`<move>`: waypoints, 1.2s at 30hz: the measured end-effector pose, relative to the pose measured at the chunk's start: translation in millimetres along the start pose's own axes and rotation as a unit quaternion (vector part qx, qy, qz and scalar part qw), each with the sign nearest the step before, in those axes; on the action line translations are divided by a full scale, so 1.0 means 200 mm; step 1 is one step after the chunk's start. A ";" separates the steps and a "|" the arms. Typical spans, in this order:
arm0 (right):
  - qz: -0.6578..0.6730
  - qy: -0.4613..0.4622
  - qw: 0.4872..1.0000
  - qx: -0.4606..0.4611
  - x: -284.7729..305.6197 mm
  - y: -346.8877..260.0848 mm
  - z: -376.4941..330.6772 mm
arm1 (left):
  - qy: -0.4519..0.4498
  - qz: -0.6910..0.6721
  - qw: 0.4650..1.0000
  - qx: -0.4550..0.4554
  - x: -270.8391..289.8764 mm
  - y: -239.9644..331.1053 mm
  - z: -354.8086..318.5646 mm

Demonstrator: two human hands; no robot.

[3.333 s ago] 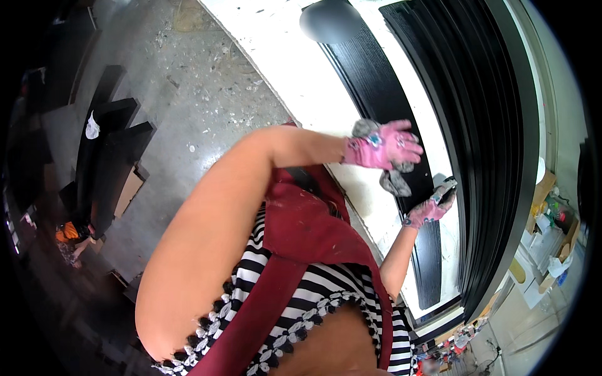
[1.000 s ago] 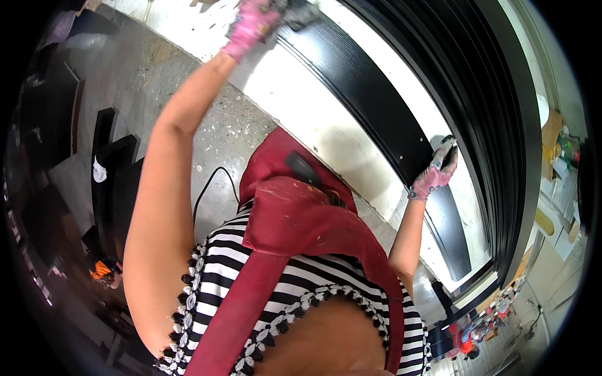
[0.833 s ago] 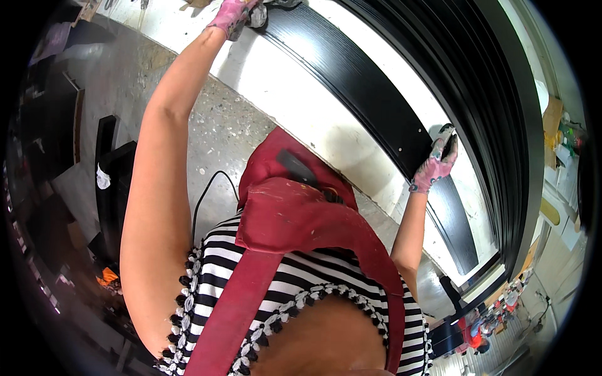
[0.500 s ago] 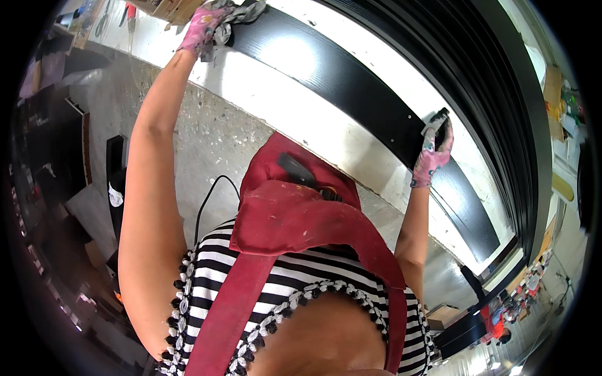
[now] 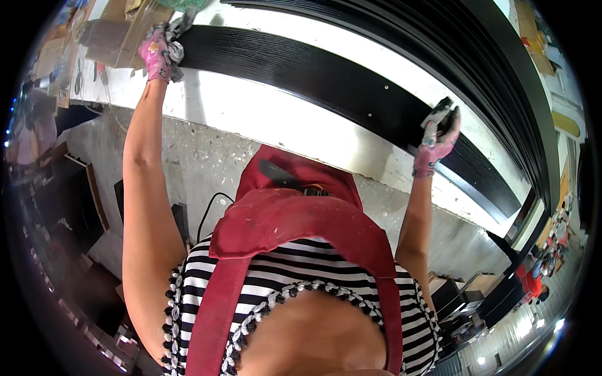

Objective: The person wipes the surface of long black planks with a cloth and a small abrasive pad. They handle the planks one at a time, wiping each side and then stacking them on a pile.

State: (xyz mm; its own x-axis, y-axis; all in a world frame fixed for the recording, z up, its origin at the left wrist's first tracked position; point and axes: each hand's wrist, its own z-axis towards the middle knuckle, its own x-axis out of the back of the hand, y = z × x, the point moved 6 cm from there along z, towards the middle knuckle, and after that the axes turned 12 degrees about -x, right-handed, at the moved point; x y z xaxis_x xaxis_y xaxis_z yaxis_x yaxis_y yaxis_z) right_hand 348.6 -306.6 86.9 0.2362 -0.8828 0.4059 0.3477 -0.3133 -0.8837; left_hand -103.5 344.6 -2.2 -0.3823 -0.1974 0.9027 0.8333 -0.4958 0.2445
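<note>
A long black wood-grain board (image 5: 295, 67) lies on the white bench top (image 5: 251, 103), running from far left to near right. At its left end my left hand (image 5: 155, 55), in a pink flowered glove, is closed around a crumpled grey rag (image 5: 177, 50). My right hand (image 5: 433, 153), gloved in stained pink, is over the board's right part. Its fingers curl around a small grey and black object (image 5: 437, 113) whose kind I cannot make out. Two small pale dots, perhaps holes, show on the board left of this hand.
Beyond the board, a stack of long black strips (image 5: 401, 31) runs along the bench. A cardboard box (image 5: 119, 34) stands past my left hand. Below the bench's front edge is a speckled grey floor (image 5: 207, 147). Far off at right, a person in red (image 5: 532, 285) is visible.
My left hand and the rag have moved left to the board's left end. My right hand stays over the right part with its object. The whole view has turned slightly.
</note>
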 end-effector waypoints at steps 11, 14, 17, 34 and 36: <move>0.138 0.052 0.986 -0.079 0.31 -0.13 0.20 | 0.261 -0.572 0.753 0.196 0.07 0.34 -0.06; 0.177 0.077 0.978 -0.081 0.33 -0.15 0.10 | 0.287 -0.600 0.710 0.230 0.13 0.42 -0.17; 0.252 0.098 0.962 -0.045 0.35 -0.17 0.03 | 0.295 -0.600 0.700 0.248 0.15 0.44 -0.20; 0.566 -0.033 0.762 -0.313 0.73 0.07 -0.32 | 0.203 -0.765 0.583 0.186 0.05 0.30 -0.23; 0.483 0.031 0.795 -0.366 0.79 0.13 -0.36 | 0.194 -0.794 0.552 0.163 0.02 0.26 -0.19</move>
State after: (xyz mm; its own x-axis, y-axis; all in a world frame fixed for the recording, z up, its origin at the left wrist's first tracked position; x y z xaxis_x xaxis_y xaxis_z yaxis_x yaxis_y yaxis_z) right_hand 329.9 -479.4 110.3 0.0190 -0.8437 -0.5365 -0.5953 0.4216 -0.6840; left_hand -77.5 285.5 1.3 -0.7380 0.0697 -0.6712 -0.6734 -0.1386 0.7261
